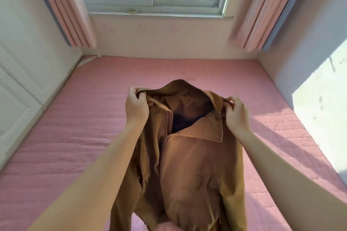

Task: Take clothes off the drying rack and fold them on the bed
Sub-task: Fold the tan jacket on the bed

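Person is at the bed [75, 137], holding a brown jacket [189, 165] up by the shoulders, above the pink quilted cover. Left hand [136, 107] grips the left shoulder seam next to the collar, fingers curled round a bunch of cloth. Right hand [235, 114] pinches the right shoulder between thumb and fingertips. The jacket hangs in the air in front of the person, zip partly open at the neck with dark lining showing, sleeves drooping at the sides. Its lower hem is out of frame, so it can't be told whether it touches the bed.

Progress, judged from this view: the jacket is off the drying rack, and the rack is not in view. Folding has not started; the jacket isn't laid flat yet. No folded clothes are visible on the bed, so this reads as an early item, with laying it down, folding the sleeves and body, and any further clothes left to do.

Writing: no brand, tag or label legible on the jacket or elsewhere.
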Demonstrator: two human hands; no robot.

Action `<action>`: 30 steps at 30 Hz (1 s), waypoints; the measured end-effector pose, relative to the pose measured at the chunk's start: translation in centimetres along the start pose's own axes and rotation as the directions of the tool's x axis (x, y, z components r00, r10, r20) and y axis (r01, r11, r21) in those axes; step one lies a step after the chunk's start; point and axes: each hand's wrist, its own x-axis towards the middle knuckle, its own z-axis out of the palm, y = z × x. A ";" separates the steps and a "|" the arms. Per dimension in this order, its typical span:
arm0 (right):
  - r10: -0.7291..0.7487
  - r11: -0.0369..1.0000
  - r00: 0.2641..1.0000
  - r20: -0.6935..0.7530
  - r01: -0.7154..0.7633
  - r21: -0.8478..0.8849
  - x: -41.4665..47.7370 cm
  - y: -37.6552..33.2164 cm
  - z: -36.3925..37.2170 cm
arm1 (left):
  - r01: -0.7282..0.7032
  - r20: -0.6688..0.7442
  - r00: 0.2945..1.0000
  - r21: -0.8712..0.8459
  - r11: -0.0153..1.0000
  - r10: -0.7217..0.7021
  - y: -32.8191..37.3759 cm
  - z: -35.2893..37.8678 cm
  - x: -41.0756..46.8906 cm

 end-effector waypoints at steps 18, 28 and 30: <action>0.358 0.927 0.749 0.557 -0.216 -0.305 -1.4 26.3 20.3 | 0.059 0.537 0.690 0.627 0.777 -0.486 -34.4 9.2 -2.5; 0.344 0.864 0.528 0.776 0.146 -0.482 -19.3 35.4 21.9 | -0.367 0.625 0.609 0.768 0.525 -0.488 -47.2 6.8 -12.6; 0.340 0.805 0.507 0.792 0.278 -0.524 -20.9 36.3 21.6 | -0.488 0.648 0.591 0.761 0.427 -0.481 -48.4 6.5 -12.8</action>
